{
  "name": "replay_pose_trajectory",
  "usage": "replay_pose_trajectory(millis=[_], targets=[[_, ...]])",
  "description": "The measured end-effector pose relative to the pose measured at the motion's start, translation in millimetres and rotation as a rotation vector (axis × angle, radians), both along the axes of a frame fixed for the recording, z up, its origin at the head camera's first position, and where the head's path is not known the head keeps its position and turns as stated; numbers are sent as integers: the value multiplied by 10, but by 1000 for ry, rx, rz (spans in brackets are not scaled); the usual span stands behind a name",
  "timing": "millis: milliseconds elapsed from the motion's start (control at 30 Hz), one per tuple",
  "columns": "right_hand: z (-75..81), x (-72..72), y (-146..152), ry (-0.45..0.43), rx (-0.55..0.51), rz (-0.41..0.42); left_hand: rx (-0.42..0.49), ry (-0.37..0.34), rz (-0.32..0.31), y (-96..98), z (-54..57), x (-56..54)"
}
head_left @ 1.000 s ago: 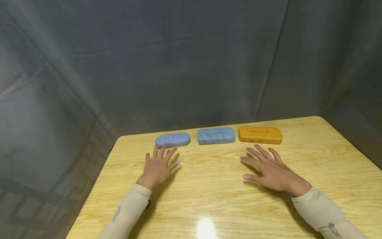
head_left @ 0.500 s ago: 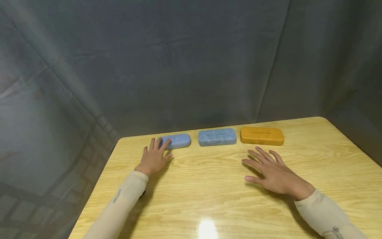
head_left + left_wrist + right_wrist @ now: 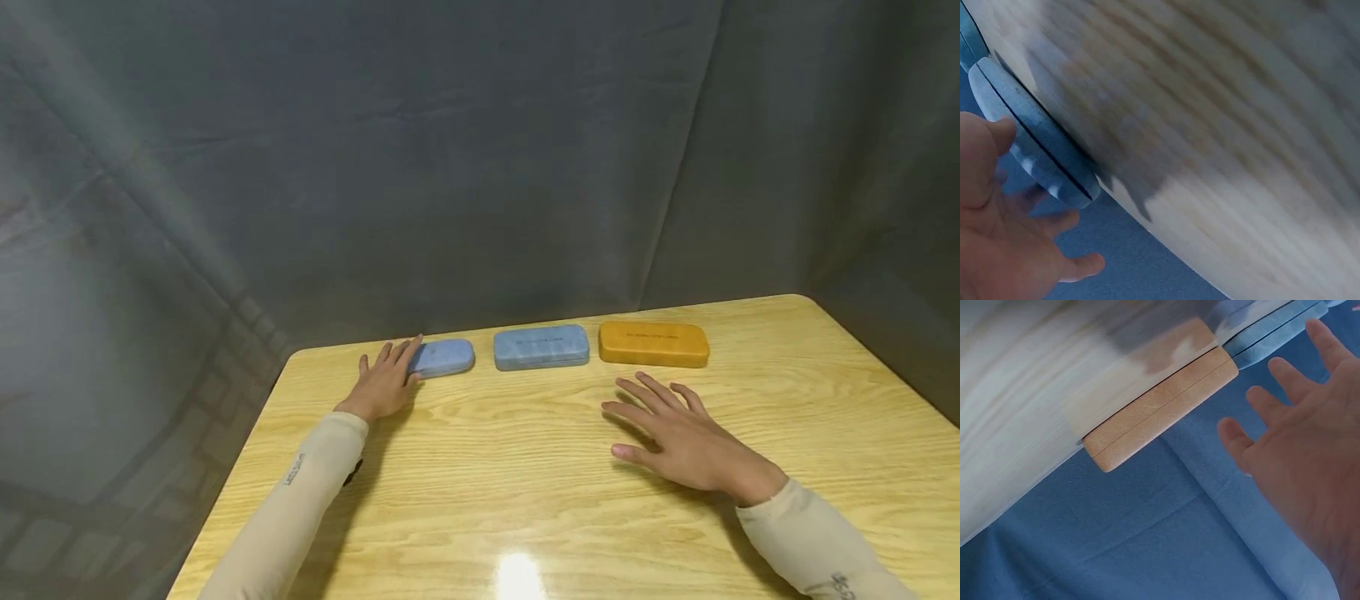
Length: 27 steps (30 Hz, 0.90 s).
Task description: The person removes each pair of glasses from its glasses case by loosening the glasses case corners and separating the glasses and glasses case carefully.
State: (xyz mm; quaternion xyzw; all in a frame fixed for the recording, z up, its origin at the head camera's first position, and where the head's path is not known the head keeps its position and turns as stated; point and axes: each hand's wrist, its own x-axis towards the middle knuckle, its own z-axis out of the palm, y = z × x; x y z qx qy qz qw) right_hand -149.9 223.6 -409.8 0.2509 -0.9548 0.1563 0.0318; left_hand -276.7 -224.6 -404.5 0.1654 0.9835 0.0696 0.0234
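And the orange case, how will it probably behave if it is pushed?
The orange case looks stiff, since its long edges run straight. It would probably slide rather than roll, as it lies low and flat on the table. The seam along its side suggests it might open.

Left hand (image 3: 1007,240): fingers spread, thumb overlapping blue case (image 3: 1038,140); contact unclear.
Seam: dark, lengthwise.
Second case (image 3: 969,37): upper-left corner, partly cut off.

Near your tabletop's (image 3: 480,467) far edge, closed, flat: rounded periwinkle case (image 3: 446,357), partly hidden by your left hand (image 3: 381,387); rightward, oblong blue case (image 3: 542,347), orange case (image 3: 653,343).
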Motion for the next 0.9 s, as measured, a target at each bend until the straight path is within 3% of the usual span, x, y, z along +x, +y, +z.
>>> replay_pose_trajectory(millis=[333,533,733,900], targets=[[-13,-5,-21,51,-18,28,-16,39,-16,-78,-10,47],[7,-52,-130,97,-5,49,-6,75,-17,-5,-15,39],[82,-242,-473,199,91,101,57,95,-79,162,-68,-42],[103,-449,-885,124,104,195,77,85,-57,153,-83,-29]])
